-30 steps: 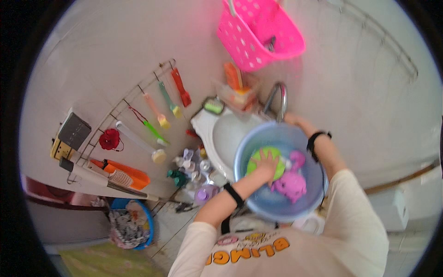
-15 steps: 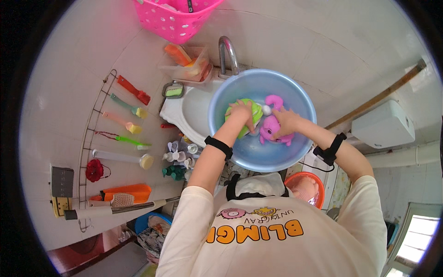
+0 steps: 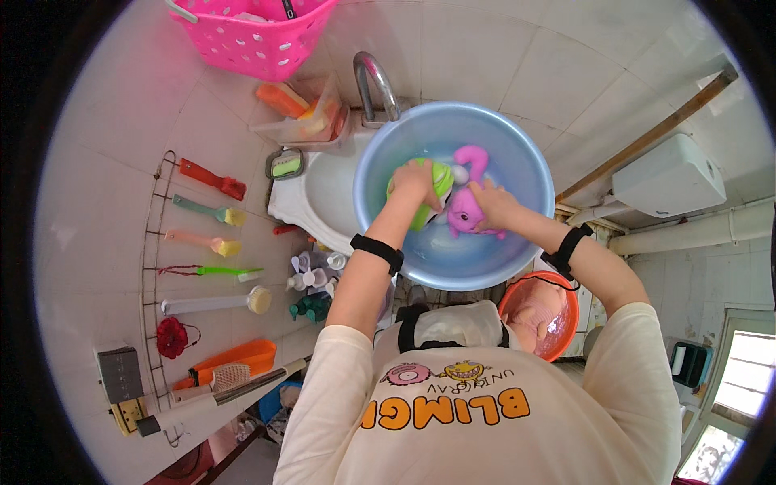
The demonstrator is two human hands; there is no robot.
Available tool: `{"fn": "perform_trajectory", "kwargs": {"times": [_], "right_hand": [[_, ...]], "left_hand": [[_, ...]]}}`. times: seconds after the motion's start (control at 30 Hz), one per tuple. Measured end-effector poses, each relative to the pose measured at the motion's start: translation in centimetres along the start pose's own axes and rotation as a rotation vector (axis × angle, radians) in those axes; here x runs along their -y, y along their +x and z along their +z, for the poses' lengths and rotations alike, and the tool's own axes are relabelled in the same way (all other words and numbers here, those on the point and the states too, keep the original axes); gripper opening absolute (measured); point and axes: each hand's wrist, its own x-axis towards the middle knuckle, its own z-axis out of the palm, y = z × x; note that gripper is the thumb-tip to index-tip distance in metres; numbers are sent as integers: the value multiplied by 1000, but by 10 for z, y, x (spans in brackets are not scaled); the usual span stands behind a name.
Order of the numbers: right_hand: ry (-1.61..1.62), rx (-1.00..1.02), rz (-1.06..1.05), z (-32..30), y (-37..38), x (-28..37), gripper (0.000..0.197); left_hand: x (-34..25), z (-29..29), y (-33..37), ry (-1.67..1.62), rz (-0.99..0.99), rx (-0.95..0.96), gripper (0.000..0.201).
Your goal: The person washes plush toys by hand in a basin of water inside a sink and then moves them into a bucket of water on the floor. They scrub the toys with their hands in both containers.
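A wide light-blue basin [image 3: 453, 279] with some water in it rests on the sink. Inside, on the left, my left hand [image 3: 416, 182] is curved over a bright green and white rounded thing [image 3: 441, 176], with its thumb on the near side. Whether that is a toy or a cloth, I cannot tell. My right hand [image 3: 495, 204] grips the side of a purple-pink animal toy [image 3: 464, 213] with a dark eye. Its curled pink part [image 3: 472, 156] stretches toward the far side. A small white round piece [image 3: 460, 175] shows between the two things.
Behind the sink [image 3: 323, 190] rise a metal faucet [image 3: 376, 85] and a clear bin [image 3: 303, 129] with sponges. Brushes [image 3: 212, 184] hang on a wire rack at left. Pump bottles [image 3: 311, 279] stand below. An orange-red basin [image 3: 571, 327] holds a pale pink thing in water.
My right hand's fingers have drawn in from a spread position to hold the toy's side. The left hand stays on the green thing. The whole view has shifted slightly.
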Motion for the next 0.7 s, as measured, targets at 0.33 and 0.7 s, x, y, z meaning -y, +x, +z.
{"fn": "perform_trajectory", "kwargs": {"times": [0.33, 0.7], "right_hand": [[150, 0, 43, 9, -3, -10, 88], [169, 33, 91, 13, 14, -24, 86]], "left_hand": [[-6, 5, 21, -8, -60, -18, 87], [-27, 2, 42, -150, -195, 71, 92]]}}
